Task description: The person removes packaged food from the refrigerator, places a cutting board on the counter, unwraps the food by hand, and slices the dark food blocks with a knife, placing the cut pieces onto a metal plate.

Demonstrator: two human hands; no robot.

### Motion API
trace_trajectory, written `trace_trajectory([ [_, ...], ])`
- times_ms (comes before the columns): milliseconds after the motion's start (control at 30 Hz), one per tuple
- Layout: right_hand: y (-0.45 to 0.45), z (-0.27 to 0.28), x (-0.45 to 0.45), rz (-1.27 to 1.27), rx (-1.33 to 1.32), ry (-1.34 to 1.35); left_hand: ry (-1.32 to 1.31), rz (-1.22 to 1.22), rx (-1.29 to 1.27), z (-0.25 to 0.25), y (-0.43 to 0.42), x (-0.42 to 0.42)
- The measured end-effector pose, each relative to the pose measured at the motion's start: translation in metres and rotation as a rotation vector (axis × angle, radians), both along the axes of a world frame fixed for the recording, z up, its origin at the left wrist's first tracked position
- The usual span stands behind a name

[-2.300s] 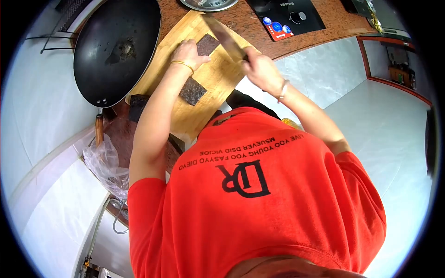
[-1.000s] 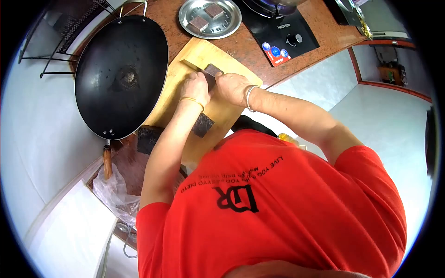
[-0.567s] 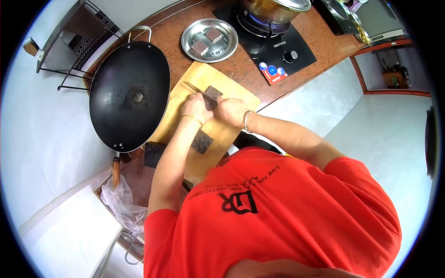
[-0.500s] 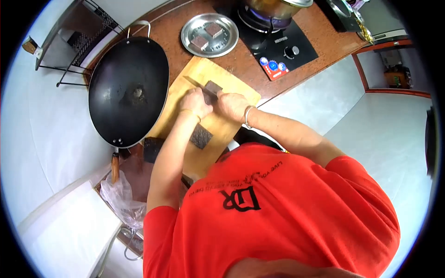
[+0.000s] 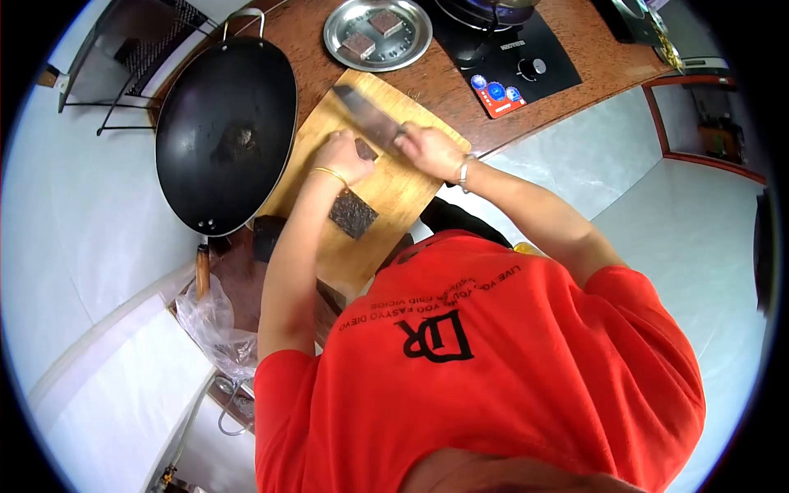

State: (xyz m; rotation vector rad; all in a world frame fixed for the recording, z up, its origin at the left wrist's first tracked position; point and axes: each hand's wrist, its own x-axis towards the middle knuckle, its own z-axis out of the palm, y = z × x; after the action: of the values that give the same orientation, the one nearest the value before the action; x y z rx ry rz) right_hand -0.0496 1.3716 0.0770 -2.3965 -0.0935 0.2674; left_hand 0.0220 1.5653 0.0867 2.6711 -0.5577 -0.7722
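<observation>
My right hand (image 5: 431,152) is wrapped round the handle of a kitchen knife (image 5: 368,117), whose broad blade is slightly blurred and points to the far left corner of the wooden cutting board (image 5: 403,185). Beside the blade, my left hand (image 5: 345,156) has its fingers curled against a small dark brown block (image 5: 365,150), partly hidden by the hand. A larger dark, rough-topped slab (image 5: 352,215) lies on the board, nearer to me than my left hand.
A metal plate (image 5: 413,51) with two dark pieces stands beyond the board. A black wok (image 5: 226,140) is at the left. At the back right is a cooktop (image 5: 534,90) with a pot on it. A clear plastic bag (image 5: 215,329) hangs at lower left.
The knife has come away from the block, its blade swinging to show its broad side. My right hand has shifted slightly right. The whole view has moved, so the counter appears higher.
</observation>
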Motion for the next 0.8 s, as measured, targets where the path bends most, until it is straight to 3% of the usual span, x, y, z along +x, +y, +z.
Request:
trace_trajectory([
  [33,-0.005,0.002,-0.004,-0.101,0.120,-0.021,0.153,0.075,-0.034,0.019,0.002,0.003],
  [100,-0.020,0.017,-0.014,-0.327,0.349,0.028,0.507,0.338,-0.374,-0.015,0.023,0.011],
  [133,-0.027,0.026,-0.018,-0.396,0.396,0.153,0.717,0.405,-0.472,-0.006,0.024,0.015],
  [167,-0.035,0.030,-0.022,-0.464,0.442,0.277,0.721,0.404,-0.472,-0.009,0.021,0.012],
  [233,-0.047,0.023,-0.031,-0.418,0.353,0.330,0.431,0.488,-0.526,-0.022,0.014,0.004],
  [300,-0.047,0.018,-0.043,-0.353,0.332,0.526,0.306,0.374,-0.495,-0.026,0.005,0.003],
  [367,-0.041,0.012,-0.051,-0.296,0.406,0.588,-0.016,0.181,-0.175,-0.011,-0.013,-0.005],
  [567,-0.015,0.009,-0.039,-0.200,0.651,0.666,-0.027,0.272,-0.085,-0.002,-0.037,-0.009],
  [633,-0.013,0.012,-0.030,-0.201,0.659,0.649,-0.065,0.363,-0.321,-0.009,-0.043,-0.004],
  [700,-0.017,0.021,-0.020,-0.232,0.569,0.533,-0.116,0.436,-0.524,-0.016,-0.052,0.011],
  [767,-0.030,0.037,-0.001,-0.205,0.436,0.415,-0.021,0.451,-0.497,0.009,-0.068,0.037],
  [800,-0.034,0.049,0.010,-0.235,0.352,0.384,-0.177,0.461,-0.509,-0.007,-0.078,0.052],
])
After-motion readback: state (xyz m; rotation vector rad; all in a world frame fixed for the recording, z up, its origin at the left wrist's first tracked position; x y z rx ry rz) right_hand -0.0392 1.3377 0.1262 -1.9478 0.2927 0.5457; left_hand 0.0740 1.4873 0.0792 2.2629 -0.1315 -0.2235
